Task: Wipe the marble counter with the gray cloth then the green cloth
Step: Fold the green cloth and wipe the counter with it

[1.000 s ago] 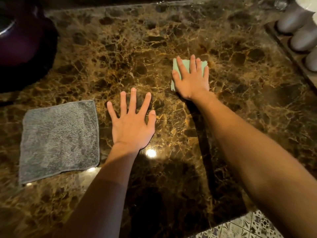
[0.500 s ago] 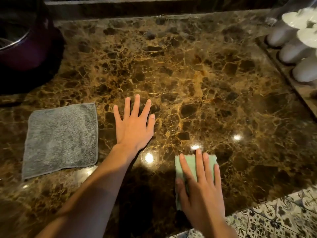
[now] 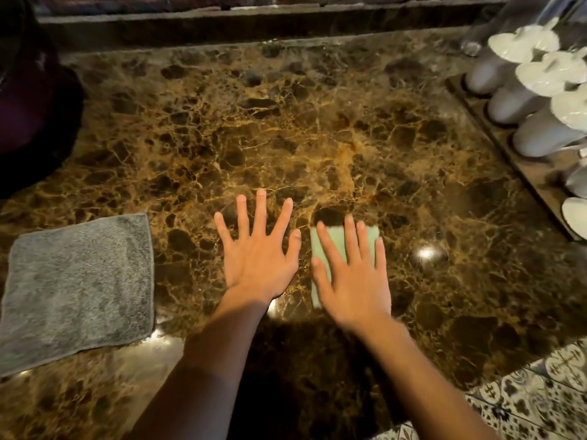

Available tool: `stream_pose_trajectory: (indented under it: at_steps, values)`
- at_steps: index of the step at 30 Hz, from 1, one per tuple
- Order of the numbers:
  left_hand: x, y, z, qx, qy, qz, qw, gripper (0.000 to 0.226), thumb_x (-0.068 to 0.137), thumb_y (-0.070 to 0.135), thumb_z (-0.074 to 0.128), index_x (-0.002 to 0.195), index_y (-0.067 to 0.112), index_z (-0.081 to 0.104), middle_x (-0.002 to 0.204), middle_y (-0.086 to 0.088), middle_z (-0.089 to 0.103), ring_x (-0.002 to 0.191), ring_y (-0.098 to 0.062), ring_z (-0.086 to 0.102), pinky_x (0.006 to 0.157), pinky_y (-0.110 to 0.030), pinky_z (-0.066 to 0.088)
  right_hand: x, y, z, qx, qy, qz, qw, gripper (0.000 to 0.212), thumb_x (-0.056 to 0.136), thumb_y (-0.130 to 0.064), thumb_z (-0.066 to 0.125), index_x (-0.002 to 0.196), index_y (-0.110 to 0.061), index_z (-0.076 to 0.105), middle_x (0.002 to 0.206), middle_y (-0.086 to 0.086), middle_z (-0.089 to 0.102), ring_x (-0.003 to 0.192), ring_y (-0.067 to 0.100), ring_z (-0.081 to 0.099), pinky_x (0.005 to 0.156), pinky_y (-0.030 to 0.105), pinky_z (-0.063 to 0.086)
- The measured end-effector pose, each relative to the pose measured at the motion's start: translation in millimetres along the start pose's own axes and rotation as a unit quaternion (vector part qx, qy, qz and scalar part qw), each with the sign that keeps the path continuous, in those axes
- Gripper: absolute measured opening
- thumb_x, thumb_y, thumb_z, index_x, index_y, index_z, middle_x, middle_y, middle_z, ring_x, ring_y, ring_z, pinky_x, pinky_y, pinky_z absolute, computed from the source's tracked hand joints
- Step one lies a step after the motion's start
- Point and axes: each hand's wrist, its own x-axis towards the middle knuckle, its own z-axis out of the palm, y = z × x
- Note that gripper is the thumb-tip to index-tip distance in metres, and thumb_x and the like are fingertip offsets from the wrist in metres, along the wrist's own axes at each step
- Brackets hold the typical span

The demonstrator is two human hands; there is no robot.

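The brown marble counter (image 3: pixel 317 128) fills the view. A folded green cloth (image 3: pixel 335 241) lies near the middle front, mostly hidden under my right hand (image 3: pixel 352 274), which presses flat on it with the fingers spread. My left hand (image 3: pixel 259 254) rests flat on the bare marble just left of the green cloth, fingers apart and holding nothing. The gray cloth (image 3: pixel 77 290) lies spread out flat at the left, apart from both hands.
A dark purple pot (image 3: pixel 31 100) stands at the far left. On the right, a wooden tray (image 3: pixel 495 138) carries several white ceramic jars (image 3: pixel 521 103). A low ledge (image 3: pixel 254 17) runs along the back. Patterned floor tiles (image 3: pixel 533 398) show past the counter's front right edge.
My right hand slid the green cloth from the far middle of the counter to the front edge, then back up beside my left hand. The left hand and gray cloth stayed put.
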Motion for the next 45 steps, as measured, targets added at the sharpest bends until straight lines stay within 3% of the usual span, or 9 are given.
stream_pose_trajectory:
  at_steps: [7, 14, 18, 23, 28, 32, 36, 40, 45]
  values:
    - [2, 1, -1, -0.020, -0.008, -0.005, 1.000, 0.061, 0.100, 0.061, 0.003, 0.158, 0.047, -0.010, 0.169, 0.000, -0.022, 0.153, -0.032, -0.026, 0.118, -0.068, -0.013, 157, 6, -36, 0.009, -0.014, 0.049, 0.999, 0.062, 0.106, -0.059, 0.010, 0.164, -0.042, -0.004, 0.173, 0.011, -0.011, 0.159, 0.029, -0.014, 0.126, 0.055, -0.011]
    - [3, 0, -2, -0.029, -0.005, -0.002, 1.000, 0.061, 0.100, 0.062, 0.004, 0.158, 0.047, -0.007, 0.169, 0.000, -0.020, 0.154, -0.032, -0.025, 0.118, -0.068, -0.014, 190, 8, -43, 0.009, -0.005, 0.060, 0.998, 0.062, 0.106, -0.058, 0.008, 0.164, -0.039, -0.005, 0.173, 0.013, -0.013, 0.159, 0.031, -0.014, 0.126, 0.056, -0.011]
    - [3, 0, -2, -0.024, -0.001, -0.001, 1.000, 0.061, 0.100, 0.062, 0.004, 0.158, 0.047, -0.007, 0.170, -0.001, -0.019, 0.154, -0.033, -0.023, 0.118, -0.069, -0.013, 150, 5, -34, 0.007, 0.007, 0.054, 0.998, 0.061, 0.106, -0.057, 0.008, 0.164, -0.040, -0.005, 0.173, 0.012, -0.012, 0.159, 0.029, -0.014, 0.126, 0.055, -0.010]
    - [3, 0, -2, -0.013, -0.007, -0.002, 1.000, 0.061, 0.100, 0.062, 0.004, 0.158, 0.047, -0.007, 0.170, -0.001, -0.018, 0.155, -0.033, -0.021, 0.118, -0.069, -0.012, 25, 2, -7, 0.006, 0.020, 0.032, 0.999, 0.062, 0.104, -0.060, 0.001, 0.163, -0.042, -0.007, 0.173, 0.012, -0.008, 0.160, 0.030, -0.010, 0.128, 0.054, -0.004]
    - [4, 0, -3, -0.017, -0.021, -0.004, 1.000, 0.061, 0.100, 0.064, 0.003, 0.158, 0.048, -0.008, 0.170, -0.001, -0.020, 0.154, -0.033, -0.023, 0.118, -0.069, -0.013, -127, 2, 26, 0.024, 0.026, 0.011, 0.999, 0.061, 0.106, -0.056, 0.017, 0.164, -0.039, 0.018, 0.173, 0.013, 0.013, 0.159, 0.035, 0.012, 0.125, 0.056, 0.017]
    - [4, 0, -2, -0.016, -0.016, -0.004, 1.000, 0.062, 0.099, 0.064, 0.002, 0.158, 0.048, -0.007, 0.170, -0.001, -0.019, 0.155, -0.033, -0.022, 0.118, -0.069, -0.013, -170, 5, 40, -0.002, 0.029, 0.032, 0.999, 0.061, 0.103, -0.058, 0.026, 0.159, -0.038, 0.036, 0.168, 0.014, 0.028, 0.153, 0.036, 0.029, 0.118, 0.056, 0.025]
    - [3, 1, -1, -0.016, -0.010, -0.004, 1.000, 0.062, 0.099, 0.064, 0.003, 0.158, 0.048, -0.007, 0.170, -0.001, -0.018, 0.155, -0.033, -0.021, 0.118, -0.069, -0.012, -133, 6, 28, 0.035, 0.027, 0.021, 0.999, 0.060, 0.105, -0.056, 0.028, 0.163, -0.043, 0.019, 0.172, 0.012, 0.015, 0.159, 0.032, 0.011, 0.125, 0.056, 0.018]
    - [3, 1, 0, -0.006, 0.000, -0.005, 1.000, 0.061, 0.099, 0.064, 0.003, 0.158, 0.048, -0.007, 0.171, -0.001, -0.016, 0.155, -0.033, -0.019, 0.119, -0.069, -0.010, -39, 18, 4, 0.024, 0.006, 0.020, 0.999, 0.060, 0.104, -0.060, 0.003, 0.162, -0.046, -0.007, 0.173, 0.009, -0.012, 0.159, 0.027, -0.017, 0.128, 0.053, -0.006]
    - [4, 1, 3, 0.001, 0.002, -0.010, 1.000, 0.061, 0.099, 0.064, 0.001, 0.157, 0.049, -0.010, 0.170, 0.000, -0.017, 0.156, -0.032, -0.018, 0.119, -0.068, -0.009, 115, 36, -25, 0.026, 0.021, 0.051, 0.998, 0.062, 0.105, -0.060, 0.010, 0.164, -0.043, -0.001, 0.174, 0.011, -0.007, 0.159, 0.028, -0.012, 0.127, 0.054, -0.009]
